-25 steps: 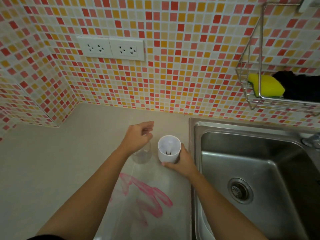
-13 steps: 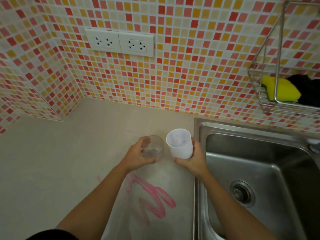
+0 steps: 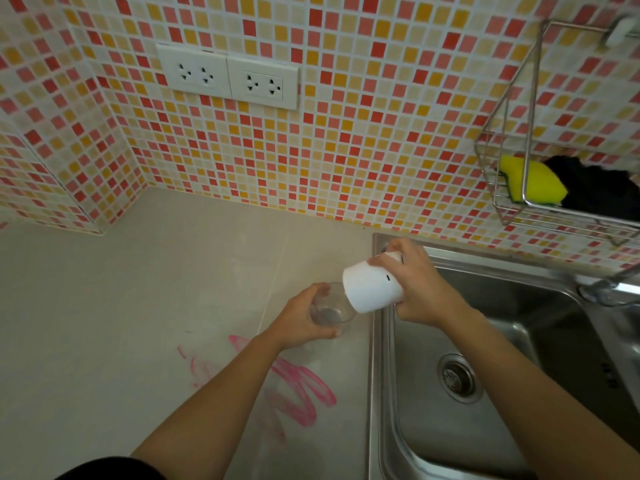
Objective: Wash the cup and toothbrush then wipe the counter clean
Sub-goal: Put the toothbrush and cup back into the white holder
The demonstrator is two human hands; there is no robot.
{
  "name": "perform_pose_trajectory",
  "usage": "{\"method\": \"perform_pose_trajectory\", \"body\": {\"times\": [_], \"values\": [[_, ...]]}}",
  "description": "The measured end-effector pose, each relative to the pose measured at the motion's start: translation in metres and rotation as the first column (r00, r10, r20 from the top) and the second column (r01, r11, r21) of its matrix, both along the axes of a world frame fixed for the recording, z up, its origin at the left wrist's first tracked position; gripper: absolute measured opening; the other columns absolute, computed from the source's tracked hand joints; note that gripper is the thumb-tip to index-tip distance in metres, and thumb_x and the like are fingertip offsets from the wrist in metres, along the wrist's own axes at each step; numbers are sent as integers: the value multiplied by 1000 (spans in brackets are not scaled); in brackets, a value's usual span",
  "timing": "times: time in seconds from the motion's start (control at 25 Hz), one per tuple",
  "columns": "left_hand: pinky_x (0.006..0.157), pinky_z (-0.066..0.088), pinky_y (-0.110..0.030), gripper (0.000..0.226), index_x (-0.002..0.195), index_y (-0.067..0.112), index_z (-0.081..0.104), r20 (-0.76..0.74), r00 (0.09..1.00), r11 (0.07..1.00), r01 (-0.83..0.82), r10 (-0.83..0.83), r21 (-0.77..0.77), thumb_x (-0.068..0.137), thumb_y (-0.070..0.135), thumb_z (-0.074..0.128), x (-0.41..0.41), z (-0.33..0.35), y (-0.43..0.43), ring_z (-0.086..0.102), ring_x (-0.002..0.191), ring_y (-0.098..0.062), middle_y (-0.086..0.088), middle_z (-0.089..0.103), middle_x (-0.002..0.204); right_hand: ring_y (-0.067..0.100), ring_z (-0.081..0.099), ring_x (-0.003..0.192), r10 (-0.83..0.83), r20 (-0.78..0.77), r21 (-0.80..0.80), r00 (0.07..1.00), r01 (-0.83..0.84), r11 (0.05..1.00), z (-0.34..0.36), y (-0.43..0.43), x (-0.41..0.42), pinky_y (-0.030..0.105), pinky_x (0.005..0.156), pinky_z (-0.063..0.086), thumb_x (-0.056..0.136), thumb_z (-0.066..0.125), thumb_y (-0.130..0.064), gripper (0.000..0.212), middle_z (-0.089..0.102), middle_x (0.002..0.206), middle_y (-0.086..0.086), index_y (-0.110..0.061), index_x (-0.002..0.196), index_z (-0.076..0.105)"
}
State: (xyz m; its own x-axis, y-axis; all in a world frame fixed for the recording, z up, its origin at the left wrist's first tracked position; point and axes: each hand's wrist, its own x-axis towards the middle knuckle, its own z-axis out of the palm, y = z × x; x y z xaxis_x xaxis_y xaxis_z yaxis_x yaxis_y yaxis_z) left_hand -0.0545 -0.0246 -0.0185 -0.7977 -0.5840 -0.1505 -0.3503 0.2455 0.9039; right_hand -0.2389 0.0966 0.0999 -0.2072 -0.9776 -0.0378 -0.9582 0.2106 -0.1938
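My right hand (image 3: 420,289) grips a white cup (image 3: 372,287) tipped on its side, its mouth pointing left over a clear plastic cup (image 3: 330,311). My left hand (image 3: 298,322) holds that clear cup upright just above the beige counter (image 3: 138,306), beside the sink's left rim. Pink smears (image 3: 298,389) mark the counter below my left forearm. No toothbrush shows in this view.
A steel sink (image 3: 519,341) with a drain (image 3: 459,377) fills the right side; part of a tap (image 3: 606,289) shows at its far right. A wire rack (image 3: 554,188) on the tiled wall holds a yellow sponge (image 3: 533,183) and a black cloth (image 3: 599,192). Two wall sockets (image 3: 228,77) sit above the counter.
My right hand lifted the white cup off the counter and tipped it sideways toward the clear cup. My left hand closed on the clear cup and raised it slightly.
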Motion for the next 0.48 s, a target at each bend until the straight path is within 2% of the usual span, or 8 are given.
{"method": "perform_pose_trajectory", "body": {"times": [0.12,0.24,0.36,0.48], "values": [[82,40,-11,87,134,23,43,-8,1000,1000,7,-7,-8,60,28,88,0,0,0,51,114,-8,7,54,128,25,19,129,139,-133,129,981,-122,984,6,-13,20,42,102,41,67,78,-16,82,19,142,3,-34,134,35],[83,45,-18,84,131,26,45,-22,1000,1000,-14,15,17,59,28,88,0,0,-1,55,109,-11,7,58,123,26,20,127,248,-183,176,951,-217,960,8,-23,35,39,92,46,67,77,-15,89,20,142,2,-34,138,28],[85,45,-22,82,131,26,47,-30,999,999,-21,22,26,59,26,88,1,0,0,56,108,-10,8,58,122,21,29,121,249,-27,129,968,-243,961,9,-33,29,39,96,44,62,78,-12,97,30,138,-2,-31,140,24],[84,44,-19,81,130,25,47,-15,1000,999,-22,23,26,60,25,88,2,-2,0,55,108,-9,9,57,121,16,33,122,222,177,79,959,-239,968,4,-35,17,37,103,38,61,83,-28,94,35,136,-4,-29,139,29]]}}
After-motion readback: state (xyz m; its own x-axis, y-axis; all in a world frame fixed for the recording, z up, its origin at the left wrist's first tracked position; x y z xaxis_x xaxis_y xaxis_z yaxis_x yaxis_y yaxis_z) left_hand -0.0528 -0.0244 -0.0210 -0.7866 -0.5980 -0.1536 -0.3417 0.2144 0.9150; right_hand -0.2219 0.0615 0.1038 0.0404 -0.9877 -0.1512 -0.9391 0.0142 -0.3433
